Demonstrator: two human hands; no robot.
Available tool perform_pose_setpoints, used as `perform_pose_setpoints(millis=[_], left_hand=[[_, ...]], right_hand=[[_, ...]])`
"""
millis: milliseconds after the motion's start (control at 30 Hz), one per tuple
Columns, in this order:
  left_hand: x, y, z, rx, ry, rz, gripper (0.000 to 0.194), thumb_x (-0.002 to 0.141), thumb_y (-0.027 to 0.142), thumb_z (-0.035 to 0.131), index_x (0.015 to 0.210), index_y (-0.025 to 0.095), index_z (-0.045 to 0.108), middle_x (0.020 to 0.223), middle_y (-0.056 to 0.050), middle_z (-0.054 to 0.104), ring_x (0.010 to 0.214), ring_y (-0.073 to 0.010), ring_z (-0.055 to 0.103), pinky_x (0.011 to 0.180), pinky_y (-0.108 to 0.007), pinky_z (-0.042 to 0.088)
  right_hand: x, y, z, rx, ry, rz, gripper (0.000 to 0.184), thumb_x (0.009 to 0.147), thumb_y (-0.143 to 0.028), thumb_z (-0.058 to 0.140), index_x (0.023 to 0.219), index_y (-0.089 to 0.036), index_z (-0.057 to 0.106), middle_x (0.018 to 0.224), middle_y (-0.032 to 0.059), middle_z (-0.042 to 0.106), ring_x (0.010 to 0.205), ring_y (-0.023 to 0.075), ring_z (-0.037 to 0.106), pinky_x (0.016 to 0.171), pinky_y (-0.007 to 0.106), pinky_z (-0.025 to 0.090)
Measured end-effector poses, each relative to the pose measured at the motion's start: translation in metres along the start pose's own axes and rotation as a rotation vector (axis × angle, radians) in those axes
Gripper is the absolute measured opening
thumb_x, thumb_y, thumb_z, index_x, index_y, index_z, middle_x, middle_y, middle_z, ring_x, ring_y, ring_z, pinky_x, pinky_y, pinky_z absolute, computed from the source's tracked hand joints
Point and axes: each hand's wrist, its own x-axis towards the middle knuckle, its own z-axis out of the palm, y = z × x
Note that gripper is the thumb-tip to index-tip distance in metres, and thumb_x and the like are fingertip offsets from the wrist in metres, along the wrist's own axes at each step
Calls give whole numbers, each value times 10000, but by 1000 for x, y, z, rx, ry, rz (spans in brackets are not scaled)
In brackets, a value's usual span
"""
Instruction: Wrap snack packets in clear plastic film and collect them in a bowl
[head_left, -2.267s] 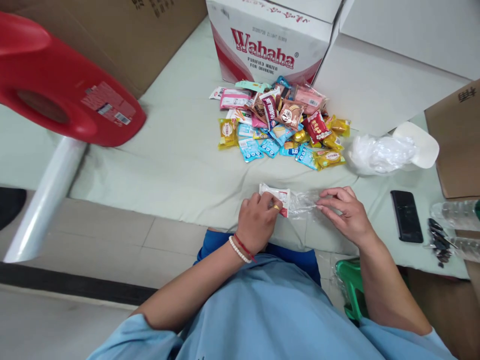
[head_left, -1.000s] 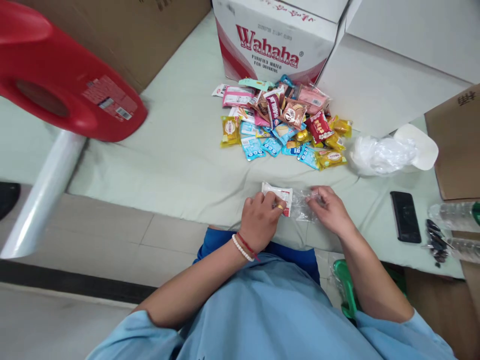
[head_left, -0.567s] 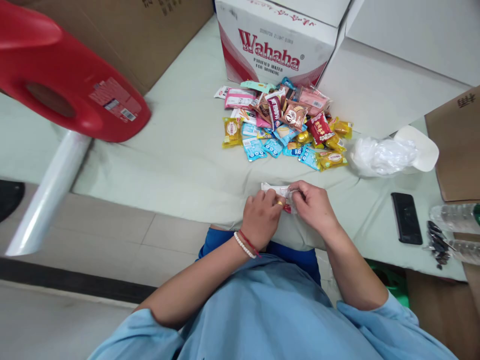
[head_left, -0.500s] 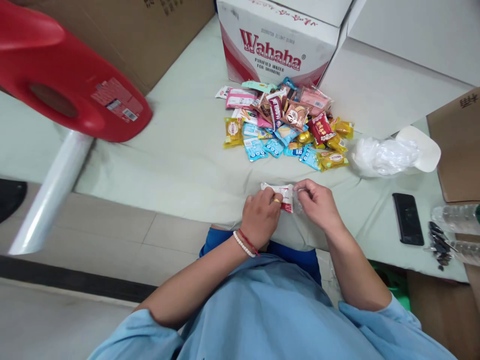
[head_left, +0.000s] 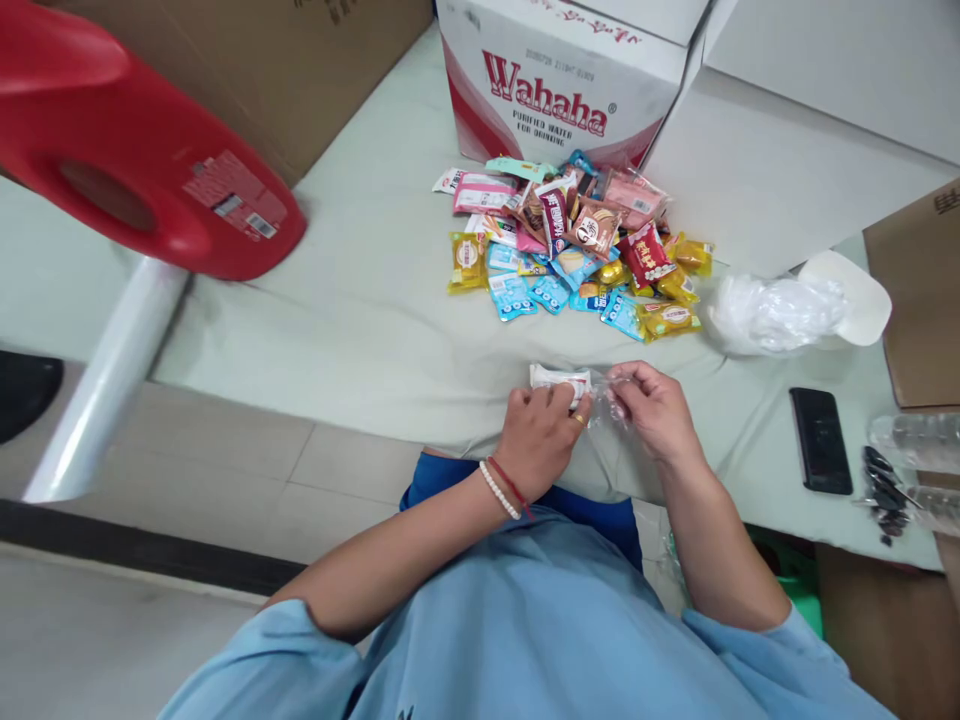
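Palm down, the left hand (head_left: pixel 546 442) is bending its fingers over one packet (head_left: pixel 553 377) and clamping it, near the front edge of the cloth (head_left: pixel 337 330), forearm slanting in from the lower left of the view. Just beside it, the right hand (head_left: pixel 660 412) is pinching clear film (head_left: pixel 599 388) at the packet's right end, thumb and forefinger meeting, the other fingers curling under. Counting up now: one ring (head_left: pixel 580 419) is showing on the left hand, and two bracelets (head_left: pixel 499 490) are circling that wrist, one white, one red. Beyond the packet, one heap (head_left: pixel 581 250) of snacks is sprawling, overlapping too much for a full tally, though one red pack (head_left: pixel 645 252) and one purple pack (head_left: pixel 555 220) are standing out. One Wahaha box (head_left: pixel 555 60) is backing the heap. Over left, one red jug (head_left: pixel 255 245) is overlapping one roll (head_left: pixel 112 370); over right, one plastic wad (head_left: pixel 780 312), one phone (head_left: pixel 821 440) and two bottles (head_left: pixel 909 440) are lying, the bottles running out of view.
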Motion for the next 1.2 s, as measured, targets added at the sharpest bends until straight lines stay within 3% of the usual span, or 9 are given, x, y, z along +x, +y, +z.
perform_pose_setpoints(millis=[200, 433, 600, 733, 833, 967, 1033, 1133, 1200], left_hand=[[-4, -10, 1, -34, -33, 4, 316, 987, 111, 460, 1139, 162, 733, 1232, -201, 650, 1002, -264, 670, 820, -417, 486], [-26, -21, 11, -228, 108, 13, 577, 930, 191, 497, 1500, 106, 502, 1495, -227, 585, 1065, -253, 728, 839, -363, 600], [-22, -11, 12, -24, 26, 30, 506, 983, 130, 438, 1475, 86, 544, 1498, -244, 589, 960, -244, 758, 738, -359, 596], [-18, -10, 7, 0, -9, 66, 425, 979, 108, 456, 1360, 82, 641, 1468, -264, 605, 906, -238, 763, 728, -358, 599], [-26, -24, 3, -212, 86, 67, 360, 973, 139, 475, 1254, 143, 700, 1409, -189, 670, 953, -214, 756, 775, -346, 619], [-35, -49, 3, -507, 340, -292, 349, 1011, 158, 393, 1081, 203, 732, 1150, -76, 764, 1039, -172, 724, 928, -317, 585], [-31, -53, 7, -471, 280, -492, 302, 1036, 252, 435, 1081, 180, 724, 1090, -86, 739, 980, -188, 711, 878, -320, 576], [-17, -42, 15, -419, 109, -482, 314, 1050, 360, 480, 1049, 155, 719, 1024, -98, 684, 953, -211, 672, 857, -337, 558], [-10, -29, 19, -469, 157, -437, 318, 1063, 349, 460, 1026, 146, 703, 1015, -107, 661, 982, -218, 650, 900, -359, 553]], right_hand=[[11, -27, 39, -619, -191, -364, 199, 895, -196, 489, 903, -211, 687, 864, 54, 740, 814, 200, 659, 754, 294, 462], [17, -13, 34, -470, -174, -254, 183, 892, -214, 481, 909, -215, 664, 698, -10, 647, 650, 165, 578, 646, 262, 430], [9, -14, 32, -213, -76, -144, 167, 919, -293, 500, 950, -225, 649, 628, -36, 556, 545, 155, 486, 544, 262, 399], [7, -24, 42, -553, -146, -353, 200, 977, -289, 484, 948, -223, 671, 847, 55, 665, 780, 207, 605, 717, 307, 469], [8, -23, 46, -783, -175, -428, 255, 1024, -282, 421, 945, -216, 654, 926, 96, 666, 864, 241, 620, 784, 339, 466], [8, -13, 44, -776, -165, -455, 249, 1034, -252, 376, 1024, -208, 621, 989, 113, 685, 937, 259, 639, 840, 355, 477], [7, -10, 42, -705, -157, -476, 238, 1038, -262, 377, 1022, -213, 610, 997, 115, 698, 964, 256, 648, 874, 357, 486], [0, -10, 38, -604, -125, -472, 226, 1036, -289, 394, 1010, -223, 609, 1003, 112, 711, 975, 251, 661, 893, 362, 504], [-7, -10, 31, -553, -85, -405, 223, 1037, -330, 421, 1016, -232, 620, 992, 102, 720, 962, 251, 674, 881, 365, 518]])
